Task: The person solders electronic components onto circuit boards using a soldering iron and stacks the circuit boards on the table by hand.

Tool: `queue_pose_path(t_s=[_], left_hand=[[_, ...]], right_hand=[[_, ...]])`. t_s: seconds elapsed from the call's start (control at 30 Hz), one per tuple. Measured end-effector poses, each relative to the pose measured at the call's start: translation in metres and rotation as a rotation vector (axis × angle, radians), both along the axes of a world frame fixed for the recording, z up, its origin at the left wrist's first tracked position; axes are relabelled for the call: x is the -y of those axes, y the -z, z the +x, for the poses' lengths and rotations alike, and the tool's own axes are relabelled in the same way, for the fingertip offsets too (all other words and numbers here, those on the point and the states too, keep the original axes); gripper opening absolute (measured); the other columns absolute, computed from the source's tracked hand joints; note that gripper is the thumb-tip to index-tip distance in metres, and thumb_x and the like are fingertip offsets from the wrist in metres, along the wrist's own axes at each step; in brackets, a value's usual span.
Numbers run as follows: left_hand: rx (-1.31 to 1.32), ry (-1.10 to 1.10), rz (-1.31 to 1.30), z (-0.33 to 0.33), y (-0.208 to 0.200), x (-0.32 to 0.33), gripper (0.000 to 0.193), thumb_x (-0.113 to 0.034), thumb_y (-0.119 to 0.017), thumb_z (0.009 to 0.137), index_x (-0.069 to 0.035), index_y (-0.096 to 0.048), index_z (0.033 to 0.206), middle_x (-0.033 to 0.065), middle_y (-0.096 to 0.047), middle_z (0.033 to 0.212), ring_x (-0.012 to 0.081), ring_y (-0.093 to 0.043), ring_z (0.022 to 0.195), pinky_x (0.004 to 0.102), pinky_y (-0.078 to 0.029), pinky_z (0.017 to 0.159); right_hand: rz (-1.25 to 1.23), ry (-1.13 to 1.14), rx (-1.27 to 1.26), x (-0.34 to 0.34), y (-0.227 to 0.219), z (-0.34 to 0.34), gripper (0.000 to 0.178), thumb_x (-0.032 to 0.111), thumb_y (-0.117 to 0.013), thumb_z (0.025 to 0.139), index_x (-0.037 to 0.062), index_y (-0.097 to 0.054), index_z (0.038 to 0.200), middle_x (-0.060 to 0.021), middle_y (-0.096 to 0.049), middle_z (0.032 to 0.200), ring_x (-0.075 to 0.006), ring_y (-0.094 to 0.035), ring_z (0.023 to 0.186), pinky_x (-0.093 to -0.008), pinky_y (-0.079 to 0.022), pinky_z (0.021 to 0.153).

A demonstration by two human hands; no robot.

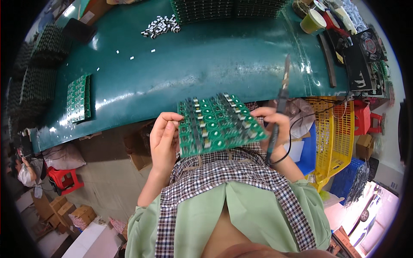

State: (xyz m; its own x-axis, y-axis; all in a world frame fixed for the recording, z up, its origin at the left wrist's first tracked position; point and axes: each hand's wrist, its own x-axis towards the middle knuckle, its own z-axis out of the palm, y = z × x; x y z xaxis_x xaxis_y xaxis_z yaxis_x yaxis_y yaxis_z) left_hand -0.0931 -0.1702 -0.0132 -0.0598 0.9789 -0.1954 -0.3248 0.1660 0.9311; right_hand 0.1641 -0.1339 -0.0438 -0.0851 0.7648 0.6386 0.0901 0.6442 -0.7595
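Observation:
A green circuit board panel (pixel 217 129) with rows of small components hangs tilted in front of my apron, off the near edge of the table. My left hand (pixel 162 144) is closed on its left edge, thumb and fingers pinching it. At the board's right edge, my right hand (pixel 282 129) has its fingers on the board and also grips a soldering iron (pixel 281 99). The iron's tip points up and away over the table, and its black cable loops down beside my wrist. The right hand and the iron are somewhat blurred.
On the green table (pixel 142 81) lie a pile of small white parts (pixel 161 26) and a few loose ones. Another board stack (pixel 78 99) sits left. Tall board stacks (pixel 206 10) stand at the back. A cup (pixel 313 21) stands back right; yellow crates (pixel 342 133) are below right.

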Motion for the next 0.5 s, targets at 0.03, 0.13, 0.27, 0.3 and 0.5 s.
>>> queue_pose_path(t_s=[0.03, 0.13, 0.27, 0.3, 0.5], left_hand=[[0.073, 0.092, 0.071, -0.001, -0.012, -0.006, 0.024, -0.021, -0.045, 0.098, -0.002, -0.052, 0.110, 0.0066, -0.060, 0.083, 0.0014, -0.036, 0.051, 0.0157, -0.026, 0.042], [0.261, 0.229, 0.199, -0.008, -0.018, -0.026, 0.031, -0.020, -0.039, 0.099, 0.000, -0.051, 0.120, 0.0194, -0.063, 0.092, 0.0046, -0.032, 0.045, 0.0169, -0.027, 0.042], [0.223, 0.138, 0.057, -0.002, -0.005, -0.056, 0.037, -0.022, -0.034, 0.101, 0.002, -0.049, 0.125, 0.0185, -0.061, 0.089, 0.0066, -0.036, 0.045, 0.0181, -0.027, 0.040], [0.239, 0.122, 0.012, -0.003, 0.002, -0.062, 0.037, -0.022, -0.035, 0.101, 0.003, -0.049, 0.124, 0.0181, -0.061, 0.088, 0.0069, -0.036, 0.046, 0.0181, -0.027, 0.040], [0.161, 0.037, -0.132, -0.003, 0.025, -0.068, 0.041, -0.027, -0.036, 0.101, 0.004, -0.045, 0.127, 0.0161, -0.061, 0.079, 0.0068, -0.038, 0.044, 0.0193, -0.029, 0.039]], right_hand=[[0.009, 0.044, -0.065, -0.007, -0.007, -0.003, 0.032, -0.012, -0.065, 0.077, 0.0046, -0.047, 0.098, -0.0169, -0.066, 0.088, -0.0227, -0.067, 0.081, -0.0322, -0.054, 0.071], [-0.203, 0.225, -0.001, -0.032, -0.038, -0.010, 0.030, -0.007, -0.069, 0.077, 0.0036, -0.047, 0.094, -0.0074, -0.060, 0.083, -0.0136, -0.061, 0.075, -0.0254, -0.051, 0.069], [-0.468, 0.194, -0.009, -0.074, -0.036, -0.013, 0.026, -0.001, -0.071, 0.078, 0.0025, -0.051, 0.094, -0.0036, -0.058, 0.080, -0.0085, -0.058, 0.072, -0.0219, -0.049, 0.067], [-0.493, 0.206, 0.041, -0.082, -0.031, -0.013, 0.026, 0.000, -0.072, 0.078, 0.0027, -0.052, 0.093, -0.0034, -0.059, 0.079, -0.0082, -0.058, 0.072, -0.0218, -0.050, 0.067], [-0.404, 0.238, 0.236, -0.108, -0.008, -0.024, 0.027, 0.001, -0.074, 0.074, 0.0033, -0.055, 0.093, -0.0075, -0.064, 0.077, -0.0141, -0.062, 0.067, -0.0257, -0.051, 0.064]])
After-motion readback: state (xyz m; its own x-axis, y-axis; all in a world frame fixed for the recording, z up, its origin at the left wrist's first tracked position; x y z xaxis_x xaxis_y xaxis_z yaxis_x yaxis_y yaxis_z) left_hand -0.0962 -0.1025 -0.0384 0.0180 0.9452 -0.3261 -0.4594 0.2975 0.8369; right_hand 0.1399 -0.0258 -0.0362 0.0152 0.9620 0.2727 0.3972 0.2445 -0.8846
